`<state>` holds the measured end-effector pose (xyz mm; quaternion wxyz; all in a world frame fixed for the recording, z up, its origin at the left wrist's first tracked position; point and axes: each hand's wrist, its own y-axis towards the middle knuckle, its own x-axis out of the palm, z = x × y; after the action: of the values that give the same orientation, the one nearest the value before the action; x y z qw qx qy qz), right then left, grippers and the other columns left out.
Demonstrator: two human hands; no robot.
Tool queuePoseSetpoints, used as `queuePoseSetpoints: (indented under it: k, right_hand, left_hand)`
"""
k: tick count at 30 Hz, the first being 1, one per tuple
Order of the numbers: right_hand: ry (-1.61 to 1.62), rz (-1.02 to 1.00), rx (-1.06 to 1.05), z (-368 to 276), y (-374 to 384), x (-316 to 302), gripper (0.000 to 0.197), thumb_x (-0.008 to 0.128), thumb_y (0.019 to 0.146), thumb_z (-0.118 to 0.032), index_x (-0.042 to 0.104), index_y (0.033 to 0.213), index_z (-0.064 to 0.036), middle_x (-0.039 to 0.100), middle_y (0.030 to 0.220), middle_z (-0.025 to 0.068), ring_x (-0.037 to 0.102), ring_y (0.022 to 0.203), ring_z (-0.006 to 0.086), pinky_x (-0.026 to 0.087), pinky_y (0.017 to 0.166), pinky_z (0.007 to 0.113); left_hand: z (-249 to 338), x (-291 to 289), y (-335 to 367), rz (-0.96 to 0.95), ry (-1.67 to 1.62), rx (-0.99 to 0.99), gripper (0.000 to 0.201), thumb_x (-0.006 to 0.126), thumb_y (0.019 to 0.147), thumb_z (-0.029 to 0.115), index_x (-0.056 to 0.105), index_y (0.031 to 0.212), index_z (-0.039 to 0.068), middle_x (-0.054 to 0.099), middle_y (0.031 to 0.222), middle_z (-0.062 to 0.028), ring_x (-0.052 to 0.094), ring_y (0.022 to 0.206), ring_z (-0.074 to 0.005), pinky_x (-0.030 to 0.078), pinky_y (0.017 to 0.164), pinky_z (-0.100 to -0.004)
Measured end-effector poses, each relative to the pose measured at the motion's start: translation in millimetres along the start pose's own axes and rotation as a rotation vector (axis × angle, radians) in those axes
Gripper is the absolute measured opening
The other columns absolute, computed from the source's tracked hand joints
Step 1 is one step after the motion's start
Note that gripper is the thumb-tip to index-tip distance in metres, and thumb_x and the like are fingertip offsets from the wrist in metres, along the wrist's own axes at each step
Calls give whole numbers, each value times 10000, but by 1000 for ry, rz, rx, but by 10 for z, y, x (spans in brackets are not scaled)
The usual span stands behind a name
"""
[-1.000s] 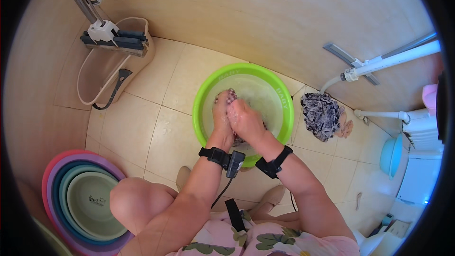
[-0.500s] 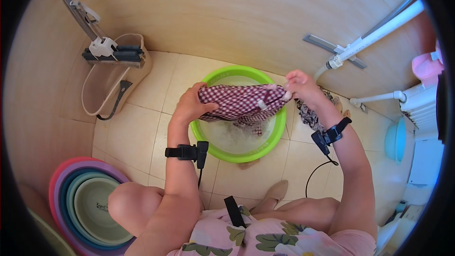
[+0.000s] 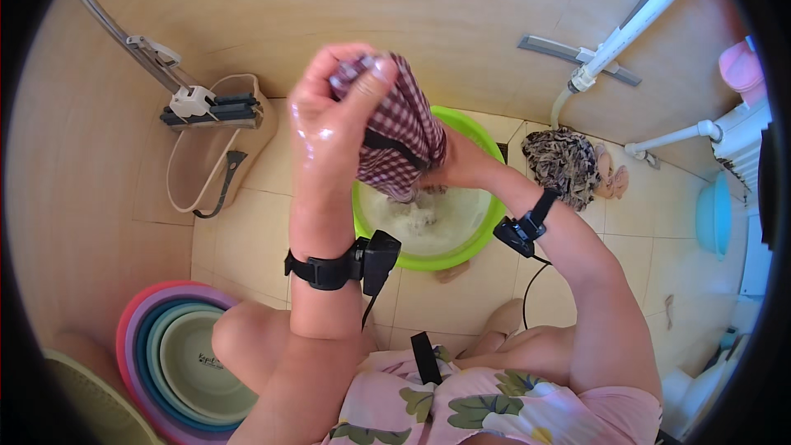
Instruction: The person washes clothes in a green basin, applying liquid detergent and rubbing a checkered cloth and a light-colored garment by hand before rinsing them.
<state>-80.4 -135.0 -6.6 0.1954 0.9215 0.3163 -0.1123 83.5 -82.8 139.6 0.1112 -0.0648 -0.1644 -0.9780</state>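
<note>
A wet checked cloth (image 3: 401, 125), dark red and white, hangs over a bright green basin (image 3: 486, 235) of cloudy water. My left hand (image 3: 334, 103) is raised above the basin's far left side, its fingers closed round the cloth's upper end. Lower down, my right hand (image 3: 453, 161) grips the cloth close to the water; its fingertips are partly hidden behind the fabric. The cloth's lower end comes down near the water's surface. Each of my wrists wears a black strap with a small device.
Right of the basin a dark patterned cloth bundle (image 3: 562, 166) lies on the tiles beside a pair of sandals (image 3: 611, 173). A beige mop bucket (image 3: 185, 173) with a mop stands far left, nested basins (image 3: 136, 346) near left. A light-blue basin (image 3: 713, 214) is at right; white pipes run along the wall.
My left hand has lifted its end of the checked cloth up and toward me. My right hand has moved left and down to the cloth's lower part, so the cloth now hangs steeply.
</note>
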Motion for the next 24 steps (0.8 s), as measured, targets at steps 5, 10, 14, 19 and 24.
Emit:
queuePoseSetpoints:
  k: [5, 10, 14, 19, 24]
  right_hand:
    - [56, 101, 218, 138, 97, 20, 477, 755, 712, -140, 597, 1157, -75, 678, 1051, 98, 624, 1017, 220, 441, 909, 324]
    - [-608, -286, 589, 472, -14, -26, 695, 720, 737, -220, 421, 1358, -134, 426, 1378, 183, 485, 1209, 319, 401, 998, 373]
    - [-872, -513, 424, 881, -303, 43, 837, 749, 718, -344, 310, 1423, -238, 227, 1481, 161, 329, 1313, 370, 360, 1041, 445]
    - [-997, -703, 460, 1270, -491, 436, 749, 668, 803, -299, 277, 1442, -297, 142, 1529, 125, 332, 1318, 365, 382, 989, 542]
    - [-986, -799, 565, 1689, -558, 504, 668, 549, 871, -257, 232, 1458, -293, 264, 1457, 170, 369, 1299, 336, 426, 931, 523]
  left_hand:
    - [86, -160, 96, 112, 39, 103, 124, 707, 815, 63, 635, 911, 29, 604, 775, 32, 526, 692, -27, 429, 619, -177]
    - [-1209, -603, -21, -116, 591, -191, 136, 712, 783, 111, 642, 884, 52, 592, 715, -23, 542, 690, -103, 460, 636, -260]
    - [-2514, -684, -685, -627, 1111, -195, 309, 590, 804, 97, 609, 1104, 170, 486, 1271, -111, 496, 1124, -332, 436, 896, -481]
    - [-2787, -454, -993, -999, 1394, -738, 693, 523, 867, 110, 223, 1463, 300, 19, 1564, -45, 202, 1380, -375, 266, 1065, -589]
    - [-2800, -426, -878, -1011, 1329, -745, 693, 516, 860, 80, 236, 1458, 290, 22, 1563, -36, 263, 1350, -384, 317, 1052, -546]
